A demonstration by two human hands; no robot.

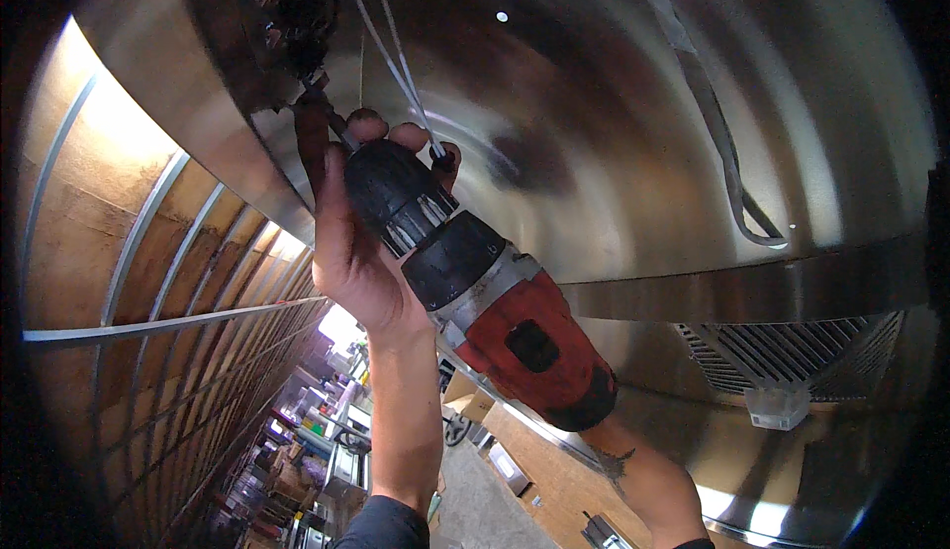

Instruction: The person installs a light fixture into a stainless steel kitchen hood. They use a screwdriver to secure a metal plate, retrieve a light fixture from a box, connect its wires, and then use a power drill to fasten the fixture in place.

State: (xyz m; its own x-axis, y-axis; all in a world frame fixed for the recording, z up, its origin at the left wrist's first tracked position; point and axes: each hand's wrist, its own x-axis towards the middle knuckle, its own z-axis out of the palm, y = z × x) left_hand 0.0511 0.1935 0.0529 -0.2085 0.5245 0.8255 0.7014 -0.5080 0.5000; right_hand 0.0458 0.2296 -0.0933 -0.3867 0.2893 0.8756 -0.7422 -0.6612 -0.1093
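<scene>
A red and black cordless drill (529,341) slants up and to the left, its black chuck (396,193) toward a dark fitting (297,24) on the metal wall. My left hand (351,252) is wrapped round the chuck end from behind, fingertips curling over its far side and thumb beside the bit. My right hand is mostly hidden behind the drill body; its forearm (648,480) comes up from the lower right to the drill's rear, where the hand grips it. Thin white wires (396,59) hang down to my left fingertips. Where the bit's tip meets the fitting is too dark to tell.
Curved stainless sheet metal (594,153) surrounds the work above and to the right. A grey cable (712,103) hangs along it. Slatted metal filters (772,351) and a small clear cup (777,405) sit lower right. Far below lies a cluttered workshop floor (485,509).
</scene>
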